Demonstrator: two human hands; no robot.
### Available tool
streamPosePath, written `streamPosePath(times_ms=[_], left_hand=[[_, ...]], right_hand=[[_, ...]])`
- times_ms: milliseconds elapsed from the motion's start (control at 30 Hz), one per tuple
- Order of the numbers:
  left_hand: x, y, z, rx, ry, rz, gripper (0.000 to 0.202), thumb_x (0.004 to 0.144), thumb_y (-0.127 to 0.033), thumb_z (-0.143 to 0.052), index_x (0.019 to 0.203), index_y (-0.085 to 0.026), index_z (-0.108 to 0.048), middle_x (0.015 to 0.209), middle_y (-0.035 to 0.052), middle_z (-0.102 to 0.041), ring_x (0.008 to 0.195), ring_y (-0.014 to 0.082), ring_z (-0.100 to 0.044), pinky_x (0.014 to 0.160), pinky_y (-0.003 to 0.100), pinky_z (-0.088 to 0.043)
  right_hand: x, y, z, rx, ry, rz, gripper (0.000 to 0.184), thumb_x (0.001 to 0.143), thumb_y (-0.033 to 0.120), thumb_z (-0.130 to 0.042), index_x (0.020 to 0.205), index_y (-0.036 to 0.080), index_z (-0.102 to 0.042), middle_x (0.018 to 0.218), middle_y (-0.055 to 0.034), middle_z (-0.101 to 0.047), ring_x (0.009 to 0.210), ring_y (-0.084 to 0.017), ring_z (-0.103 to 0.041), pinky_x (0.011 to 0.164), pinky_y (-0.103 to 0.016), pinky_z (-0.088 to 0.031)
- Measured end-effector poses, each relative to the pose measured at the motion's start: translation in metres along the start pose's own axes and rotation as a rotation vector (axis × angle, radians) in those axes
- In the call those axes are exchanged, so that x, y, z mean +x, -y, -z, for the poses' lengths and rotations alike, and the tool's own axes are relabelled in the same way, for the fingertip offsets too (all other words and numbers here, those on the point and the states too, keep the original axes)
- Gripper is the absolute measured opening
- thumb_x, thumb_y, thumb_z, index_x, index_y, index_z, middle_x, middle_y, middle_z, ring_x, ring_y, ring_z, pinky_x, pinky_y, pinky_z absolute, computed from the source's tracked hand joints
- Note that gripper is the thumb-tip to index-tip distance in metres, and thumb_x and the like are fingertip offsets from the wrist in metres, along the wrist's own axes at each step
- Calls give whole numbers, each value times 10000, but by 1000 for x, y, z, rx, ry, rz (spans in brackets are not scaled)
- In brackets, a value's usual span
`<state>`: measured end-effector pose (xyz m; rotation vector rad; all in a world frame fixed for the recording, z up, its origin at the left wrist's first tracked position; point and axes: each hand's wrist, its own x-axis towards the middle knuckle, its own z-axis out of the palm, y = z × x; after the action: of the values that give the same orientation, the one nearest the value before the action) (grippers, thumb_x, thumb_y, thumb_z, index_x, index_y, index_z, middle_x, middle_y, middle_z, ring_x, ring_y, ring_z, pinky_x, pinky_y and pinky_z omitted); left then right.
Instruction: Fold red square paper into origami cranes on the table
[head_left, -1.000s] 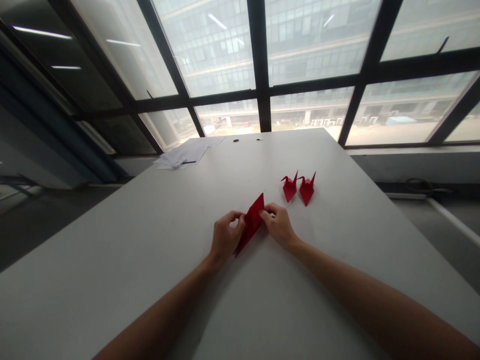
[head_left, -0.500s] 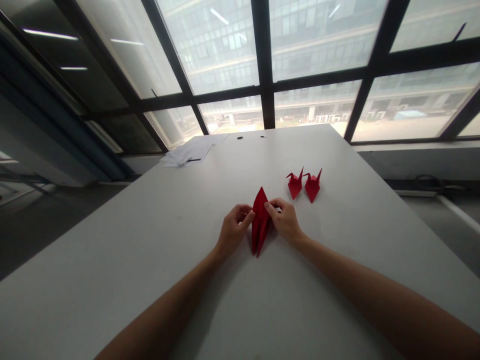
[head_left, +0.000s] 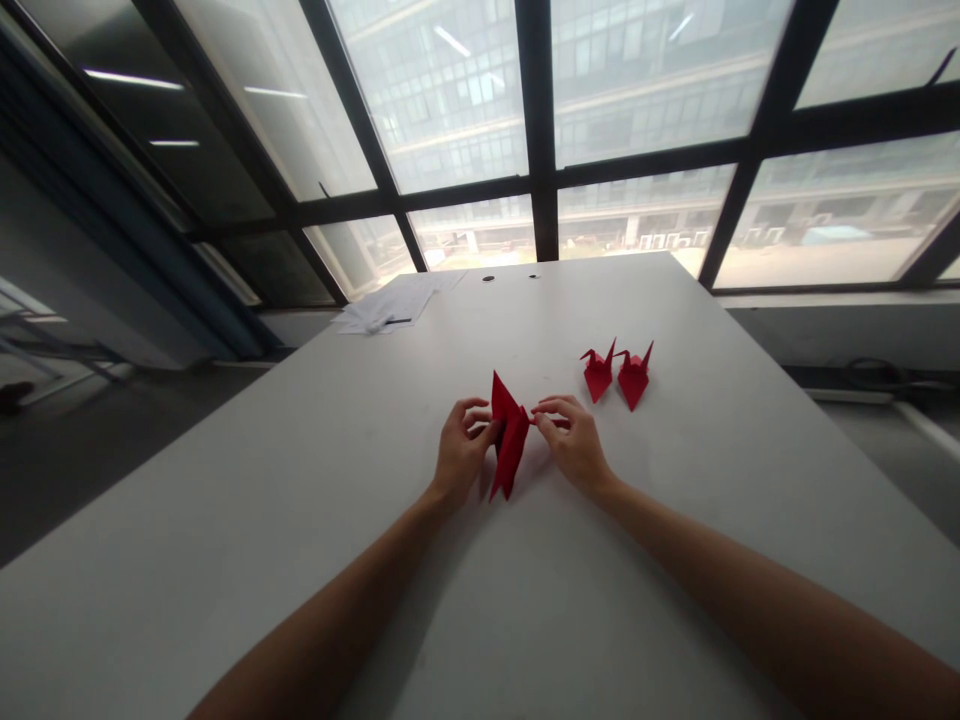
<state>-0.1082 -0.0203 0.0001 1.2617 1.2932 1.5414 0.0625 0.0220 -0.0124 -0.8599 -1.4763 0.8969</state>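
A piece of folded red origami paper [head_left: 511, 445] stands between my hands, a long pointed shape with its tip upward and two narrow points below. My left hand [head_left: 465, 440] grips its left side between thumb and fingers. On the other side, my right hand [head_left: 570, 435] pinches a small part that sticks out to the right of the fold. Two finished red paper cranes, a left one [head_left: 598, 378] and a right one [head_left: 634, 382], stand side by side beyond my right hand.
All of this is on a white table [head_left: 315, 500]. Loose white papers [head_left: 390, 303] with a dark pen [head_left: 397, 321] lie at its far left. Large dark-framed windows [head_left: 544, 180] rise behind the table, and a blue curtain [head_left: 112, 200] hangs at the left.
The red paper has turned and tilted, its top tip now leaning left. My right fingers have moved from its front face to a small part pulled out on the right.
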Motion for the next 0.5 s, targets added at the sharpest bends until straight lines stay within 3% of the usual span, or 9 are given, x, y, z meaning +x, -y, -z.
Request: streamPosePath(times_ms=[133, 300, 500], left_hand=[[1, 1, 3, -39, -1, 55, 492, 760, -423, -770, 1117, -204, -511, 852, 14, -663, 745, 183, -698, 691, 319, -579], [5, 4, 5, -96, -17, 118, 478, 752, -396, -769, 1127, -213, -535, 847, 4, -666, 688, 167, -688, 654, 303, -562], [5, 4, 5, -185, 44, 170, 423, 752, -251, -735, 1133, -200, -559, 862, 9, -664, 717, 150, -674, 664, 264, -539]], right_hand=[[-3, 4, 1, -196, -98, 123, 160, 872, 243, -584, 952, 229, -722, 1048, -87, -655, 1060, -257, -571, 986, -440, -425], [-8, 11, 1, -318, 10, 265, 337, 865, 108, -513, 1084, 282, -701, 1197, -63, -635, 1158, -257, -536, 1015, -451, -381], [-4, 4, 1, -214, 19, 113, 75, 837, 209, -626, 837, 236, -696, 857, -41, -706, 880, -240, -614, 889, -402, -443]])
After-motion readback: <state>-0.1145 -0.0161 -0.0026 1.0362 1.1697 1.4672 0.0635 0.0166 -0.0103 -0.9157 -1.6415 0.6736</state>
